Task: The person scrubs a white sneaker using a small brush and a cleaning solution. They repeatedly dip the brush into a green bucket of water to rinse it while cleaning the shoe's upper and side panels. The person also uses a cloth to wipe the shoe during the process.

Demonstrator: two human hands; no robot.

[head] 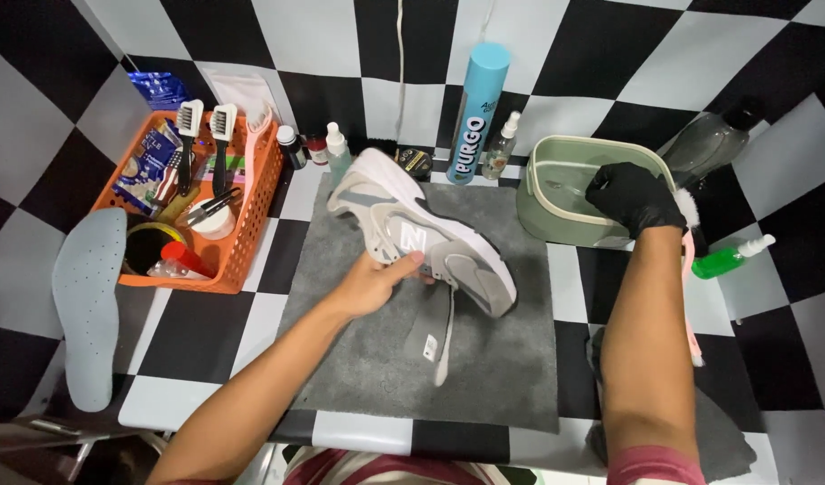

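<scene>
At the far left, a pale blue perforated foam insole [89, 301] is lying flat on the black-and-white checked table [206, 337]. Just right of it, an orange plastic lattice basket [251, 216] is holding brushes and small tins. Near the middle, the bare left hand [377, 286] is grasping a grey and white laceless sneaker [421, 238] by its side, fingers wrapped under it and thumb pressing on top, tilting it above a grey felt mat [484, 359], its loose tongue hanging down. Behind the sneaker, a tall blue spray can [475, 112] is standing among small bottles. To the right, the black-gloved right hand [635, 198] is curling over the rim of a sage green plastic basin [543, 202], clenching a pink-handled brush [691, 269]. A green spray bottle [727, 260] is lying just right of it.
</scene>
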